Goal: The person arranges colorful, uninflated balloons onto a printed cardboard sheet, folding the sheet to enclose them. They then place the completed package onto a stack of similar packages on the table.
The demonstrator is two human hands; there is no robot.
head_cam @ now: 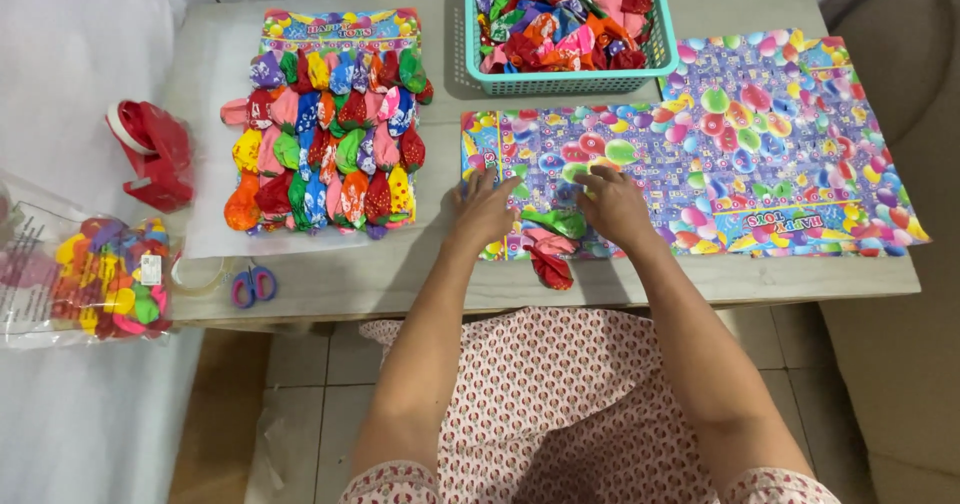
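Balloons (pixel 553 236) between hands, left (pixel 484 211), right (pixel 612 204)

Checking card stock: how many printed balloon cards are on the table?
3: filled card at left, card under both hands, bare card at right. More may be hidden beneath.

Grey bench (pixel 700 279) carries: teal basket (pixel 560 82) w/ loose balloons at back; filled balloon card (pixel 325 129) left-centre; two printed balloon sheets, near sheet (pixel 560 154) centre, far sheet (pixel 800 134) right. Scissors (pixel 254 286) + clear tape roll (pixel 205 274) at front-left edge. Green balloon (pixel 560 222) + red balloon (pixel 551 269) on near sheet.
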